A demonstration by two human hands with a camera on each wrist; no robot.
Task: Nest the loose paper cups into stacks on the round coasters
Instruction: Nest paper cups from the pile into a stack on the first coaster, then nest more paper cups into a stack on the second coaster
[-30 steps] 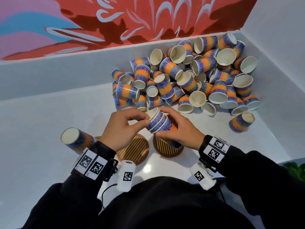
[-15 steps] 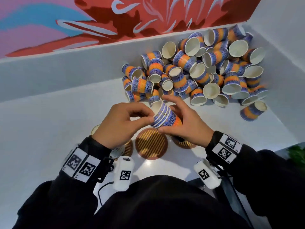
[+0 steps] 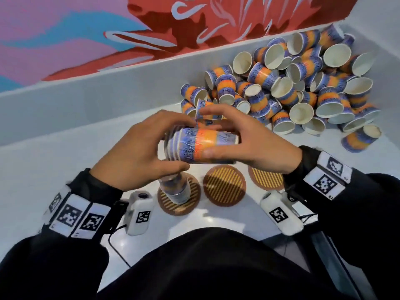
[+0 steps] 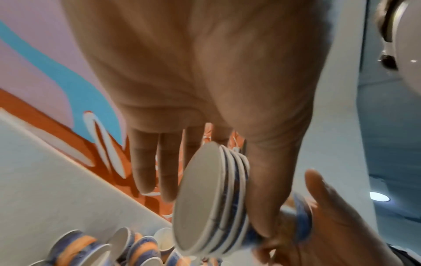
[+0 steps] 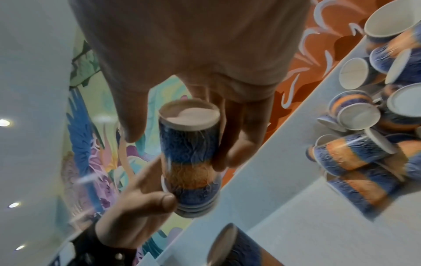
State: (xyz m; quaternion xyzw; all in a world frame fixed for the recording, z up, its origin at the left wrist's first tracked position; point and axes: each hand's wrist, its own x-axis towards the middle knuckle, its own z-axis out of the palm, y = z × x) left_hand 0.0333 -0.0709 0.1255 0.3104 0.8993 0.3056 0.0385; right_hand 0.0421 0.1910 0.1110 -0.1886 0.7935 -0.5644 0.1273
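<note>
Both hands held one nested stack of cups (image 3: 201, 146) lying sideways above the coasters: the left hand (image 3: 138, 154) pinched its rim end between thumb and fingers, and the right hand (image 3: 249, 146) curled thumb and fingers round its base end. From the left wrist view several rims sat one inside another, so the stack counted a handful of cups at most. Below the hands, at about six o'clock, three round coasters lay in a row; the left coaster (image 3: 190, 204) already carried a stack of cups (image 3: 175, 189), while the middle coaster (image 3: 225, 185) and the right coaster (image 3: 264, 178) stood bare. The task seemed barely begun, since the pile of loose cups (image 3: 298, 92) at one to two o'clock was large. The held stack probably needed turning upright and setting on a bare coaster. The white ledge (image 3: 108, 100) ran along twelve o'clock and a side wall closed the corner behind the pile. White surface lay open at nine o'clock for swinging the left arm.
</note>
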